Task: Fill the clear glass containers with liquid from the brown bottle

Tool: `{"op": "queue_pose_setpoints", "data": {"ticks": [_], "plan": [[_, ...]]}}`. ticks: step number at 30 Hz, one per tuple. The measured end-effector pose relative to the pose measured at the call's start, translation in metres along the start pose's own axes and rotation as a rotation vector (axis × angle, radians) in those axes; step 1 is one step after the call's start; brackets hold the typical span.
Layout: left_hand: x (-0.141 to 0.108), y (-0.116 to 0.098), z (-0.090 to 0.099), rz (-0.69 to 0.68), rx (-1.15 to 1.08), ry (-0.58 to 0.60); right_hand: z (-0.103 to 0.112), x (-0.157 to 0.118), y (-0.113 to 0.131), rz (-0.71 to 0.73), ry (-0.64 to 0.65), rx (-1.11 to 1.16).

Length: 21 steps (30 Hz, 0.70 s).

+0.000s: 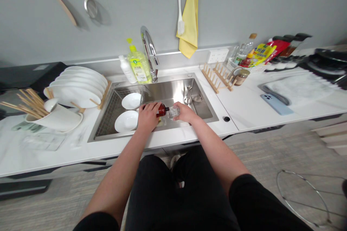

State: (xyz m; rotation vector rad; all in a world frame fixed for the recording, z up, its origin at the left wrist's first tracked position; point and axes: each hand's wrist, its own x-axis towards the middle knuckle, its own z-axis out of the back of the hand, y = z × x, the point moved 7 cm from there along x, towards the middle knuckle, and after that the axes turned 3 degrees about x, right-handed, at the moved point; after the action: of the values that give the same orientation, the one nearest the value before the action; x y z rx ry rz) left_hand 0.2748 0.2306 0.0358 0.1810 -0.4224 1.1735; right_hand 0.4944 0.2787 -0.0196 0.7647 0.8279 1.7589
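Item, as I logged it: a brown bottle lay nearly level, its grip closed round the body in the left hand, neck pointing right, just touching a clear glass container held closed in the right hand, both wrists bent inward, centre frame, above the steel sink

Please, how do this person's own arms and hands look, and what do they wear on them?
Short black sleeves, the left sleeve and the right sleeve, end above the elbows, and both arms are bare below them. The left hand and the right hand wear no gloves, and no watch or bracelet shows on either wrist.
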Motion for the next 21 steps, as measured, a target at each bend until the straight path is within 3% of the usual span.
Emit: {"op": "queue_pose_setpoints", "data": {"ticks": [21], "plan": [[0.0004, -0.0008, 0.0013, 0.000, 0.011, -0.007, -0.0003, -0.0010, 0.0010, -0.013, 0.006, 0.038]]}}
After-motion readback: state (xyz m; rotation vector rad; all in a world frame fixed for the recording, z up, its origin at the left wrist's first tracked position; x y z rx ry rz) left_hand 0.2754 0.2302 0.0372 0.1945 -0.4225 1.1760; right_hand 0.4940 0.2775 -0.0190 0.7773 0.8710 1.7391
